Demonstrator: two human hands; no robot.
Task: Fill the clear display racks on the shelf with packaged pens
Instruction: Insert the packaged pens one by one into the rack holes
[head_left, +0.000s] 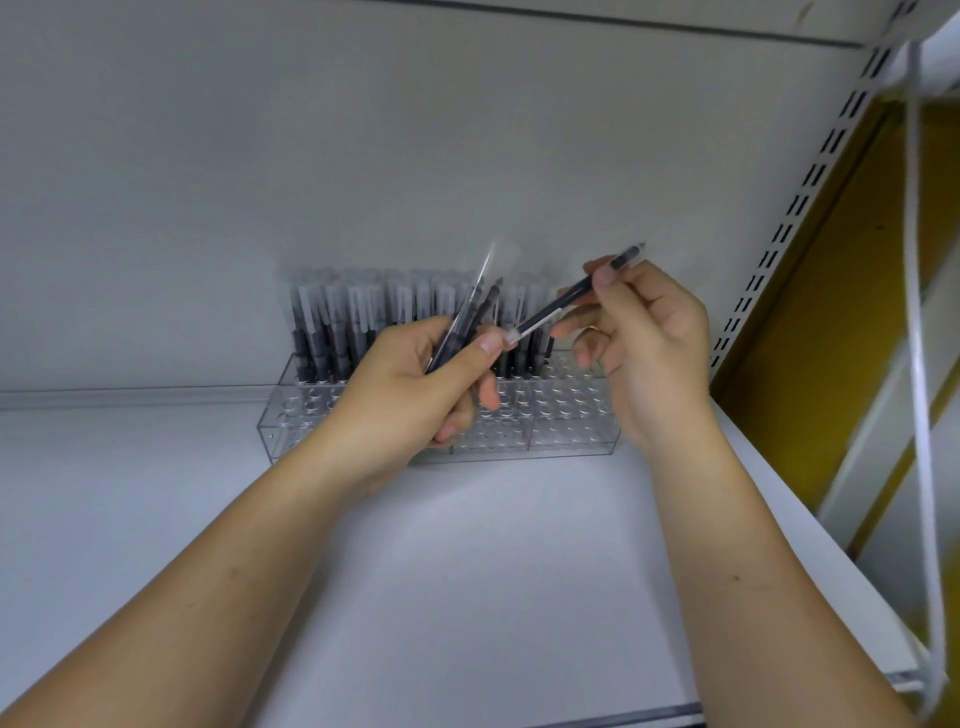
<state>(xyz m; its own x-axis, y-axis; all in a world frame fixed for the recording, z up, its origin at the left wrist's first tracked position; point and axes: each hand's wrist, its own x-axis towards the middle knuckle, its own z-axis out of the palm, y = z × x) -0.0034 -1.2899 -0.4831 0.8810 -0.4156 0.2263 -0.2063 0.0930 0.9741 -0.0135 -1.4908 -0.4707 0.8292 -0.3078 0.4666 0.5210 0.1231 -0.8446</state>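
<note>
The left hand (415, 384) grips a bundle of pens (465, 325); the right hand (639, 332) pinches one pen (576, 296). It may miss a hole in the rack (561, 415), because the hands hide the holes.

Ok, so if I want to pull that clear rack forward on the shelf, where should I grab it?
Probably take the clear rack by its low front wall, reaching from the front and hooking over its top edge into the empty holes. The visible pens stand at the back, so gripping there would likely knock them.
</note>
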